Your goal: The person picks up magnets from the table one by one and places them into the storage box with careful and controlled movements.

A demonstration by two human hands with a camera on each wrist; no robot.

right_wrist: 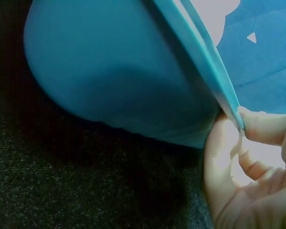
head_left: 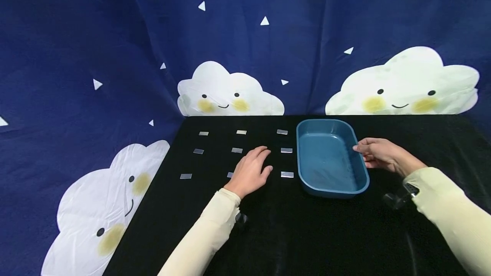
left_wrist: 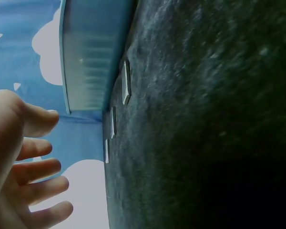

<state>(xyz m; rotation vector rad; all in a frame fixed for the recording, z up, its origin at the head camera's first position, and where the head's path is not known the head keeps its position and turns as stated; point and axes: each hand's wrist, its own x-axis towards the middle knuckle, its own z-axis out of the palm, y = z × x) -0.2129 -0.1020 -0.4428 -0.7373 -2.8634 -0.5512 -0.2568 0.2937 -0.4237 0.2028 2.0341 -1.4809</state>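
Note:
A blue rectangular plastic basin [head_left: 331, 161] with rounded corners stands on the black table, right of the middle in the head view; nothing lies inside it. My right hand [head_left: 379, 154] pinches its right rim between thumb and fingers, and the right wrist view shows the basin's rim [right_wrist: 200, 62] in that grip. To the left of the basin, my left hand [head_left: 251, 171] hovers over the table with fingers relaxed and holding nothing. In the left wrist view its fingers [left_wrist: 43, 191] are spread a little, apart from the basin's side wall [left_wrist: 90, 62].
Several small silvery strips lie in rows on the black tabletop [head_left: 165, 225], such as one strip [head_left: 287, 174] beside the basin and another strip [head_left: 186, 176] at the left. The left hand partly covers one. A dark blue curtain [head_left: 230, 33] with cloud prints hangs behind the table.

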